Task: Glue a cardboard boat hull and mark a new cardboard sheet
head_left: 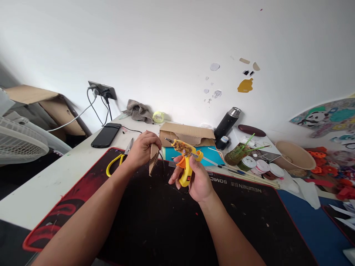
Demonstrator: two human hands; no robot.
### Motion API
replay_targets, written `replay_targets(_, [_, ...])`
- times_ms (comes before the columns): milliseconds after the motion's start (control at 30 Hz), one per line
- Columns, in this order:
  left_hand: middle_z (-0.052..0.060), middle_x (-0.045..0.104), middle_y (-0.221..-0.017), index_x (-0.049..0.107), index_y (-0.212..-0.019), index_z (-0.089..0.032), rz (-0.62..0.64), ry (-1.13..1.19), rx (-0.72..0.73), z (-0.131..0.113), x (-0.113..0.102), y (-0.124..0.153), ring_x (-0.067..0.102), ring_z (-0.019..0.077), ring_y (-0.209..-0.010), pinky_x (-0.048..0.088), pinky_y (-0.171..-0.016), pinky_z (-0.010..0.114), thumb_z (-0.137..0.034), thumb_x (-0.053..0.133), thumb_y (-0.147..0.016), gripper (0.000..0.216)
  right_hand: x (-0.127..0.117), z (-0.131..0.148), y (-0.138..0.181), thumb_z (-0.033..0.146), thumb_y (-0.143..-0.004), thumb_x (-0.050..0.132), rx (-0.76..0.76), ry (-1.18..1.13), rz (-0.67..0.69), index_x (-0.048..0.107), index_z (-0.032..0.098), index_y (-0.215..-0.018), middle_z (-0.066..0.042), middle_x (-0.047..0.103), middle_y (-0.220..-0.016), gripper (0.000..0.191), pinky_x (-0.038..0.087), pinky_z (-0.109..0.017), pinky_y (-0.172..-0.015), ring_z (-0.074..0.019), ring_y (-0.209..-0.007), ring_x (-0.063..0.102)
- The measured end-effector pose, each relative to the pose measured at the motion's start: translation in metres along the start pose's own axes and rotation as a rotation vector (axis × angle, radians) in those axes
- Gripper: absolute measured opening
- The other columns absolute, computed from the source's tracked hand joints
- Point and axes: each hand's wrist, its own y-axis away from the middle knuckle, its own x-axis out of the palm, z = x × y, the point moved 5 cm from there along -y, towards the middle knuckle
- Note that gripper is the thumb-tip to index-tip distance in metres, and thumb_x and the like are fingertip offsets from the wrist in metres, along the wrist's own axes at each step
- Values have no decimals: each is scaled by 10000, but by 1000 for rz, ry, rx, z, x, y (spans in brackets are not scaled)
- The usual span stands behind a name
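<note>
My left hand grips a folded piece of brown cardboard above the black desk mat. In my right hand is a yellow hot glue gun with an orange trigger. Brown stains cover its barrel, and its metal nozzle points left toward the cardboard without touching it. Beside my left wrist lie scissors with yellow handles, partly hidden by that hand. Behind the glue gun, a blue sheet lies near a torn cardboard box.
A phone, a grey cloth and a tape roll sit at the back left. Toward the right stand a black thermos, several paint jars and a beige bowl. A white fan is at far left.
</note>
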Motion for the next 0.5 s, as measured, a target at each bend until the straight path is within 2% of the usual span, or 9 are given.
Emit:
replay_targets(133, [50, 762, -858, 688, -740, -262, 6, 0, -1, -1, 0, 0, 667, 263, -940, 501, -1001, 438, -244, 584, -947, 232, -2, -1, 0, 791, -868, 764, 21, -21, -3, 771, 170, -1064, -34, 742, -639, 651, 459, -220, -392, -197, -507, 727])
replay_targets(300, [43, 748, -856, 676, -738, -259, -6, -9, -8, 1, 1, 0, 671, 248, -906, 501, -1024, 433, -240, 568, -943, 232, 2, 1, 1, 757, -849, 807, 65, -27, 28, 784, 162, -1017, 3, 691, -575, 619, 378, -210, -334, -129, -356, 566])
replay_targets(500, [44, 755, -845, 686, -750, -258, -9, -49, -9, 2, -1, 0, 654, 252, -886, 496, -954, 421, -232, 577, -933, 215, -4, 9, -1, 743, -881, 790, 11, 139, -68, 797, 137, -991, 16, 620, -516, 615, 352, -218, -376, -118, -372, 532])
